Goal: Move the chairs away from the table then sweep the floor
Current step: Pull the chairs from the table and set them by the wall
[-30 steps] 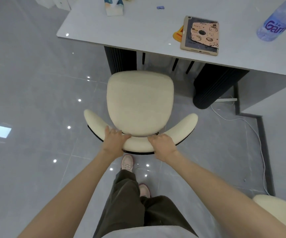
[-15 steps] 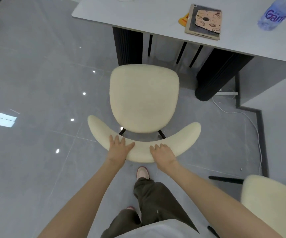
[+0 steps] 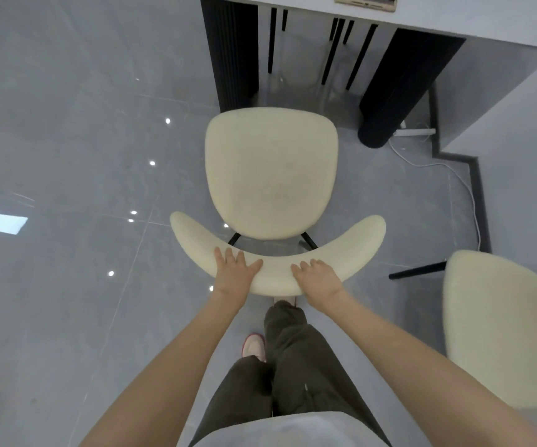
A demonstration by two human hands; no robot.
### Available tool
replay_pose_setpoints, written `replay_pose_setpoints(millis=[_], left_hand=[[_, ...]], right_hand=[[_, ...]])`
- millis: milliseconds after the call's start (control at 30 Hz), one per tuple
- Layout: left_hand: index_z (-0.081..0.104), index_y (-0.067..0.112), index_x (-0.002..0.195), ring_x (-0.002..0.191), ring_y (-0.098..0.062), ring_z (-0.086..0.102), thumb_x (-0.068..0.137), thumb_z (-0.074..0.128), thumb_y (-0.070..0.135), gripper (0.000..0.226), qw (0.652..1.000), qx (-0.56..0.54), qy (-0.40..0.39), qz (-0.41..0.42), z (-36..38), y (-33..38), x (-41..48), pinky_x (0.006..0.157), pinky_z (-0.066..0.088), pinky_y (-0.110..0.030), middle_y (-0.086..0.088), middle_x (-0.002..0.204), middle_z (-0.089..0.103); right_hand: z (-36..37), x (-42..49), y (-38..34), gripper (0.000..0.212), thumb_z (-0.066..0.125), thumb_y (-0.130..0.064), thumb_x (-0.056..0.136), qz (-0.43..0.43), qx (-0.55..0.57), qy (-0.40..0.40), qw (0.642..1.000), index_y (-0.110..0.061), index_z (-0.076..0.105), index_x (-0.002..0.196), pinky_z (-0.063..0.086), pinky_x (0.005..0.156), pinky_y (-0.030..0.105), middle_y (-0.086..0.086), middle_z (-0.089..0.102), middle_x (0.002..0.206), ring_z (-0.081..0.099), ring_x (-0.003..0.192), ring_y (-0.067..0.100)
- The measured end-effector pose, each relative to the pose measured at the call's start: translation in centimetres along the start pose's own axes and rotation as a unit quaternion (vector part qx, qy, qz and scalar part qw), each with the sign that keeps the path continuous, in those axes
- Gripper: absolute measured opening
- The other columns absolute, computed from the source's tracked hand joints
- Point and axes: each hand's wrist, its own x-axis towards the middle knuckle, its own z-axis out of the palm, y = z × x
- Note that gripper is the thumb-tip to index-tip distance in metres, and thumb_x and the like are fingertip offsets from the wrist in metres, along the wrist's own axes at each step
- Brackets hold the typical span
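A cream upholstered chair (image 3: 271, 175) with a curved backrest stands on the grey floor in front of the white table (image 3: 473, 24). My left hand (image 3: 233, 274) grips the backrest left of its middle, fingers over the top. My right hand (image 3: 317, 275) grips the same backrest right of its middle. The seat is fully out from under the table edge. A second cream chair (image 3: 502, 327) stands at the right, partly cut off by the frame edge.
Black fluted table legs (image 3: 402, 75) and thin black chair legs stand under the table. A white cable (image 3: 454, 175) runs along the floor by the dark skirting on the right. Open tiled floor (image 3: 60, 156) lies to the left. My legs are right behind the chair.
The chair has come back away from the table with both hands on its backrest. I have stepped backwards, and the second chair has come further into view at the right.
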Motion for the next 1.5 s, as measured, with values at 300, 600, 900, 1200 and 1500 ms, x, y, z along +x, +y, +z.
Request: replay_pose_setpoints(millis=[300, 600, 900, 1200, 1500], left_hand=[[0.007, 0.034, 0.151, 0.141, -0.042, 0.018, 0.090, 0.057, 0.027, 0.079, 1.000, -0.007, 0.005, -0.010, 3.8, 5.3, -6.6, 0.112, 0.005, -0.063, -0.016, 0.153, 0.024], [0.015, 0.035, 0.149, 0.135, -0.040, 0.030, 0.090, 0.056, 0.028, 0.073, 0.999, -0.037, -0.002, -0.034, 5.3, 12.8, -12.8, 0.112, 0.009, -0.062, -0.011, 0.146, 0.036], [0.017, 0.036, 0.149, 0.134, -0.039, 0.031, 0.090, 0.056, 0.027, 0.071, 0.996, -0.069, -0.010, -0.049, 8.4, 20.2, -19.2, 0.113, 0.011, -0.061, -0.010, 0.145, 0.037], [0.024, 0.037, 0.146, 0.129, -0.035, 0.037, 0.089, 0.055, 0.020, 0.067, 0.997, -0.076, 0.014, -0.029, 10.6, 23.5, -24.6, 0.112, 0.011, -0.060, -0.005, 0.135, 0.048], [0.023, 0.038, 0.145, 0.127, -0.037, 0.039, 0.088, 0.058, 0.021, 0.069, 0.999, -0.047, 0.018, -0.006, 15.3, 27.0, -30.0, 0.111, 0.013, -0.062, -0.006, 0.138, 0.045]], right_hand=[[4.5, -7.2, -2.2, 0.055, 0.053, -0.003, 0.086, -0.002, 0.004, 0.002, 1.000, -0.004, 0.036, 0.138, 0.037, 0.095, 0.037, 0.014, 0.052, 0.128, 0.049, 0.117, 0.033], [9.1, -14.4, -0.9, 0.055, 0.059, -0.006, 0.085, -0.037, -0.028, 0.012, 0.999, -0.008, 0.038, 0.136, 0.040, 0.092, 0.034, 0.010, 0.055, 0.126, 0.052, 0.117, 0.029], [14.0, -22.6, -1.4, 0.052, 0.057, -0.007, 0.087, -0.056, -0.045, 0.004, 0.997, -0.008, 0.040, 0.136, 0.040, 0.093, 0.034, 0.011, 0.055, 0.127, 0.052, 0.118, 0.029], [16.7, -29.0, -3.4, 0.041, 0.054, -0.006, 0.087, -0.037, -0.030, 0.005, 0.999, -0.010, 0.050, 0.127, 0.044, 0.090, 0.033, 0.010, 0.060, 0.122, 0.056, 0.115, 0.028], [21.8, -35.7, -7.6, 0.039, 0.049, -0.002, 0.089, -0.006, -0.013, -0.004, 1.000, -0.008, 0.048, 0.128, 0.043, 0.090, 0.035, 0.011, 0.060, 0.123, 0.055, 0.116, 0.029]])
